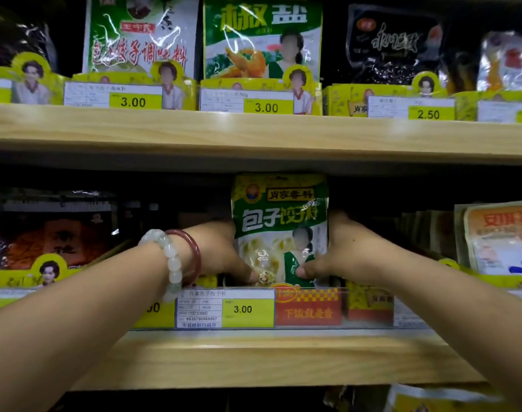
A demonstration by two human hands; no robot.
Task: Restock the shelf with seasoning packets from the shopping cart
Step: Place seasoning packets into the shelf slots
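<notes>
A green and white seasoning packet (279, 221) stands upright in the middle slot of the lower wooden shelf (253, 358), behind a clear rail with a 3.00 price tag (225, 309). My left hand (221, 251), with a pale bead bracelet and a red bangle on the wrist, holds the packet's left side, its thumb on the front near the bottom. My right hand (340, 254) holds the right side, thumb also pressed on the front. The fingers of both hands are hidden behind the packet. The shopping cart is out of view.
Dark packets (54, 233) fill the slot to the left and an orange and white packet (500, 239) stands to the right. The upper shelf (253, 135) carries green packets (262, 40) and black ones (396, 46) with price tags.
</notes>
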